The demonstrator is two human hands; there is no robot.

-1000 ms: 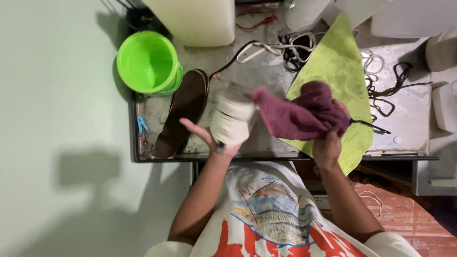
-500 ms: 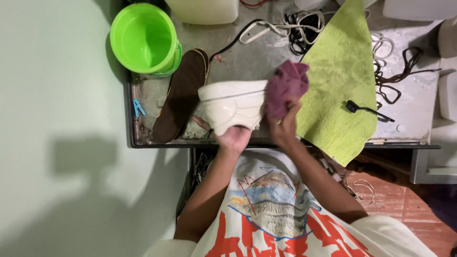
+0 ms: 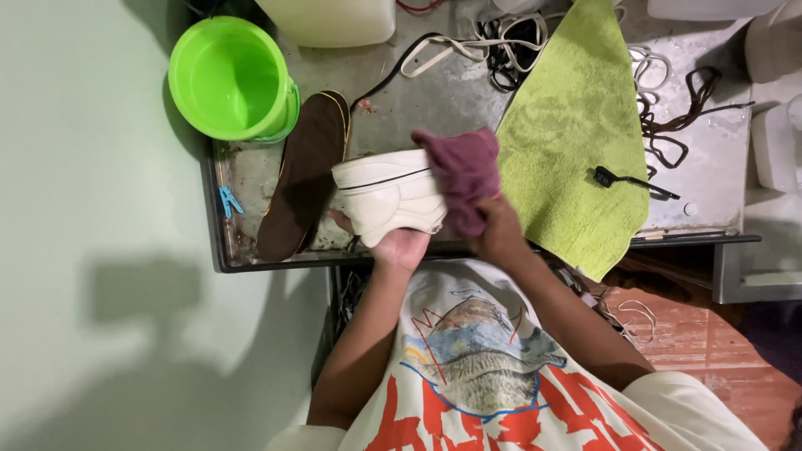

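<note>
White shoe (image 3: 390, 196) held just above near edge of metal work table (image 3: 418, 100), long axis lying left to right across body.

Head view: left hand (image 3: 399, 244) cups shoe from beneath, fingers curled around its underside. Right hand (image 3: 494, 227) closed on maroon cloth (image 3: 462, 171), pressing it against shoe's right end. Both hands touch shoe; left bears its weight. Brown insole (image 3: 305, 171) just left; green bucket (image 3: 230, 79) beyond; green towel (image 3: 576, 142) right, small black brush (image 3: 631, 179) on it.

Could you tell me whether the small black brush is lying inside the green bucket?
No, the small black brush lies on the green towel, on the far side of the table from the green bucket.
</note>
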